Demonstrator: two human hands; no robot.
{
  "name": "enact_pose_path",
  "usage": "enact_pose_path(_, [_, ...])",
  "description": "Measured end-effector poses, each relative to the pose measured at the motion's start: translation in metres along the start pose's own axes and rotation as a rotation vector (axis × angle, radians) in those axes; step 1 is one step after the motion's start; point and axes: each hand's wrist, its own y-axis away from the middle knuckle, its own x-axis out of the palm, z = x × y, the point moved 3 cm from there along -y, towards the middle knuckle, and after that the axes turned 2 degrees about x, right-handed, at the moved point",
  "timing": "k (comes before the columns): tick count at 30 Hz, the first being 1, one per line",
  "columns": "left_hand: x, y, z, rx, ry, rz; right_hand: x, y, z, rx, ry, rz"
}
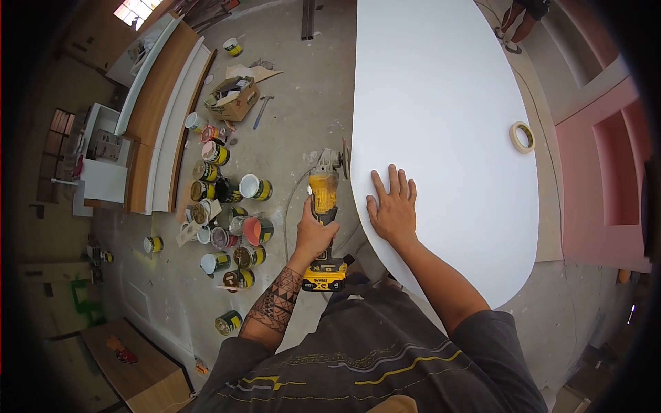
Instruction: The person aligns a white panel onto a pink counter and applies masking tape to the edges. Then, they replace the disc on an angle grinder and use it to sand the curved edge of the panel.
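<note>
My left hand (315, 233) is wrapped round the body of a yellow and black cordless angle grinder (323, 193). The grinder's disc (345, 158) stands upright right beside the left edge of a large white panel (441, 89) with rounded ends; whether it touches the edge I cannot tell. Below my hand hangs the yellow battery (324, 279). My right hand (394, 210) lies flat on the panel near that edge, fingers spread, holding nothing. A roll of masking tape (522, 138) rests at the panel's right edge.
Several paint cans (255, 187) stand on the floor (303, 89) at the left, with a cardboard box (234, 100) and a hammer (262, 112). A cable runs behind the grinder. Pink shelving (585, 158) is at the right. Another person's legs (520, 24) show at the top right.
</note>
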Motion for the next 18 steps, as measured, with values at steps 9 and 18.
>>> enact_pose_path(9, [0.0018,0.0030,0.0039,0.006,-0.019,-0.005,0.0011,-0.0009,0.0007,0.000,0.005,0.021])
enact_pose_path(18, [0.0032,0.0064,-0.0005,0.007,-0.023,-0.017,0.0022,-0.0001,0.0026,-0.006,0.005,0.026])
